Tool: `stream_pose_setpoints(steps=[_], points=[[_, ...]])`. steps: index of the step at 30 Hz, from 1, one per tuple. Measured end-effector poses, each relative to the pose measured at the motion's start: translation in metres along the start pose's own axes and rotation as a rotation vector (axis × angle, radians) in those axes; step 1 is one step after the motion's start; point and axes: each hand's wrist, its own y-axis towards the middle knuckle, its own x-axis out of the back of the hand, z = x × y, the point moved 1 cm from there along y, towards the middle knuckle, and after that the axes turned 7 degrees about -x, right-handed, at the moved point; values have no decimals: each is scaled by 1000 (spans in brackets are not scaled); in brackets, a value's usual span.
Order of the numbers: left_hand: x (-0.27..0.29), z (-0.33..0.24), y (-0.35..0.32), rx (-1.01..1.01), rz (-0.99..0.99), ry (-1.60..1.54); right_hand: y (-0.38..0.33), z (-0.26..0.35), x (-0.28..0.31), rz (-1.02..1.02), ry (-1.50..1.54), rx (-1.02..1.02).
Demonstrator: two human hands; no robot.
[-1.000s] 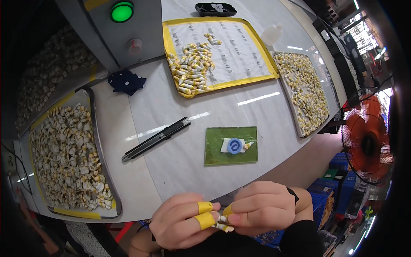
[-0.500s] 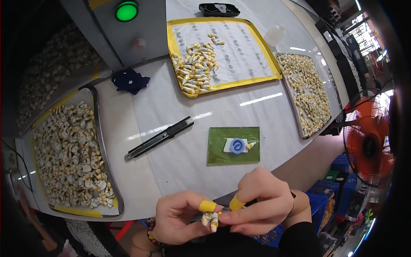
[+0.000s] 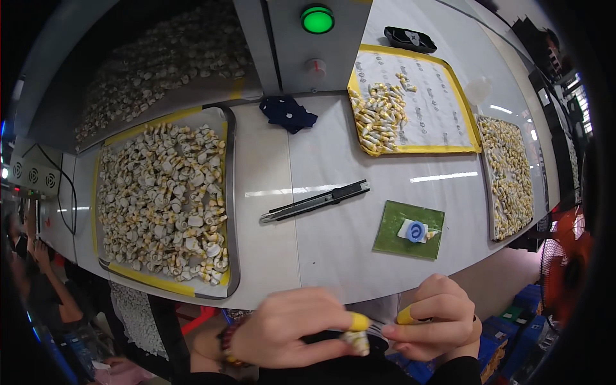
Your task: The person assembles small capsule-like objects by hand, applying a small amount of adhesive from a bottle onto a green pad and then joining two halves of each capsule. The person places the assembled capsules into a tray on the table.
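Close to the table's near edge, my left hand (image 3: 292, 324) pinches a small white piece with yellow bands (image 3: 357, 343) between thumb and forefinger. Just right of it, the fingertips of my right hand (image 3: 439, 321) are pressed together. Something thin and pale shows in the gap between the two hands, too blurred to name. Yellow tape or finger covers wrap a finger on each hand. Beyond them lies a green square plate (image 3: 391, 247) bearing a blue round lid-like thing (image 3: 416, 231) and a small yellow-white piece (image 3: 432, 235).
A black utility knife (image 3: 316, 201) lies mid-table. To the left, a tray (image 3: 232, 256) is heaped with white and yellow pieces; a yellow-edged tray (image 3: 423, 151) and another full tray (image 3: 493, 218) stand right. Dark blue cloth (image 3: 287, 114) lies by a grey machine with a green light (image 3: 317, 20).
The view has swung left, so the table's things sit farther right in the picture. My left hand has turned over more, and my right fingertips have drawn away from the piece.
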Motion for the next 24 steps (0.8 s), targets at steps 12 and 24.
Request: stream_pose_setpoints(steps=[12,24], points=[[163,-49,-7,257,-202,1308,-20,-3,7,-322,10,-194],[302,41,72,487,-194,1423,-38,-6,13,-399,-39,-215]])
